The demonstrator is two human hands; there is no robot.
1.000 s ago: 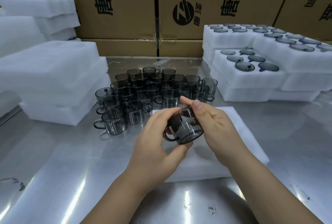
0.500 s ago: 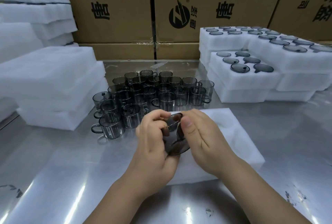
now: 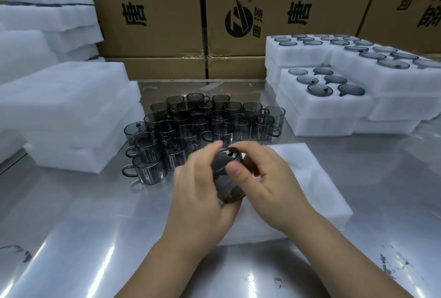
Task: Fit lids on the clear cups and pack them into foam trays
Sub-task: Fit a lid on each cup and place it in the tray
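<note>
Both hands hold one smoky clear cup [image 3: 230, 188], tilted, just above a white foam tray [image 3: 310, 178] on the metal tabletop [image 3: 71, 226]. The left hand [image 3: 198, 192] curls around its side and bottom. The right hand [image 3: 269, 183] pinches its upper rim with thumb and fingers. More cups [image 3: 202, 125] stand in a group behind. Filled trays [image 3: 334, 109] are stacked at the right and plain foam [image 3: 71, 111] at the left.
</note>
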